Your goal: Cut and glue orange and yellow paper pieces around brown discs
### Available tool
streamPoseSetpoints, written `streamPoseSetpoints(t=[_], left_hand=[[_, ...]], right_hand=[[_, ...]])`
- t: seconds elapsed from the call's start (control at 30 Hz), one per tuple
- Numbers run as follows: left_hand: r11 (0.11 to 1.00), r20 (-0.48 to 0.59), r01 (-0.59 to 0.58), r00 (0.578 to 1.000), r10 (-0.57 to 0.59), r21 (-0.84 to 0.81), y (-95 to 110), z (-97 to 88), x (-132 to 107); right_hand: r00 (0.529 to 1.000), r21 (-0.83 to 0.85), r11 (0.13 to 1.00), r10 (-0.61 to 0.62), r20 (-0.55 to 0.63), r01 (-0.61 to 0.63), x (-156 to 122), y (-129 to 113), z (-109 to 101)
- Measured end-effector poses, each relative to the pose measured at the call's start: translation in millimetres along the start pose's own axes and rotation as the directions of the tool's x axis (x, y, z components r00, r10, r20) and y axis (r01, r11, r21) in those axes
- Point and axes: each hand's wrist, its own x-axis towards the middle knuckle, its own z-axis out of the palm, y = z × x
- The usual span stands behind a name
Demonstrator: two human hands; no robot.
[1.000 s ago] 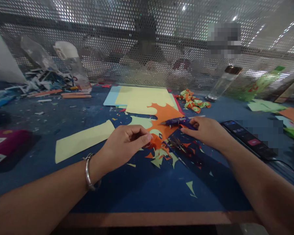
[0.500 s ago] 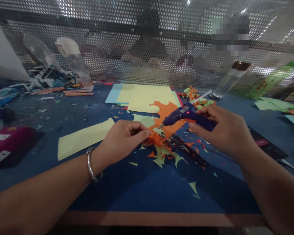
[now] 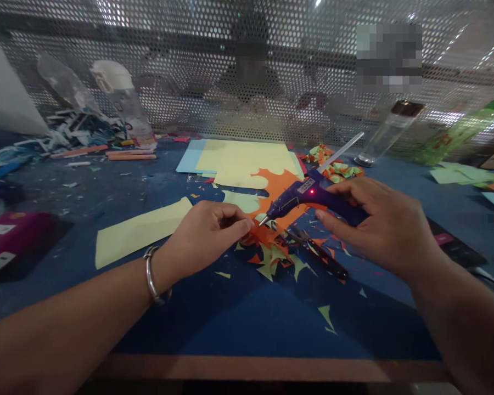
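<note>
My right hand (image 3: 379, 230) is wrapped round the handle of a blue glue gun (image 3: 296, 197), whose red light is lit and whose clear glue stick juts from the back. Its metal nozzle points down-left, close to the fingertips of my left hand (image 3: 214, 233). Those fingertips pinch a small orange paper piece (image 3: 257, 233); its exact shape is partly hidden by the fingers. Behind the gun lies a larger cut orange paper sheet (image 3: 278, 184). Scissors (image 3: 325, 258) with dark handles rest among green and orange paper scraps (image 3: 271, 263) below the nozzle.
A pale yellow paper strip (image 3: 140, 230) lies left of my left hand, and yellow sheets (image 3: 247, 159) are stacked further back. A magenta power strip (image 3: 20, 241) sits at the left. Bottles (image 3: 389, 134) stand along the perforated metal screen (image 3: 181, 82). A phone (image 3: 453, 241) lies beyond my right wrist.
The glue gun has shifted slightly left and down, its nozzle now nearer my left fingertips, and its glue stick points more steeply upward. My left hand stays nearly in place.
</note>
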Motion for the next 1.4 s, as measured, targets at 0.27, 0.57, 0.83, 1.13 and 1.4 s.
streamPoseSetpoints(t=[0.27,0.57,0.83,1.13,1.4], left_hand=[[1.0,0.016,0.019,1.0,-0.019,-0.002,0,0.7,0],[1.0,0.04,0.013,0.999,-0.012,-0.016,-3,0.7,3],[1.0,0.037,0.015,0.999,-0.014,-0.013,-5,1.5,2],[1.0,0.044,-0.014,0.999,0.014,-0.017,-9,2.0,3],[1.0,0.054,-0.013,0.998,0.013,-0.012,-9,2.1,2]], right_hand=[[0.999,0.012,1.0,-0.019,0.028,0.018,-2,-1,0],[0.999,0.033,0.999,-0.015,0.039,0.014,-2,-2,1],[0.997,0.022,1.0,0.018,0.073,-0.02,-1,-5,-1],[0.997,0.024,1.0,0.019,0.07,-0.02,-2,-5,-2],[0.997,0.02,0.999,0.032,0.076,-0.034,-2,-3,1]])
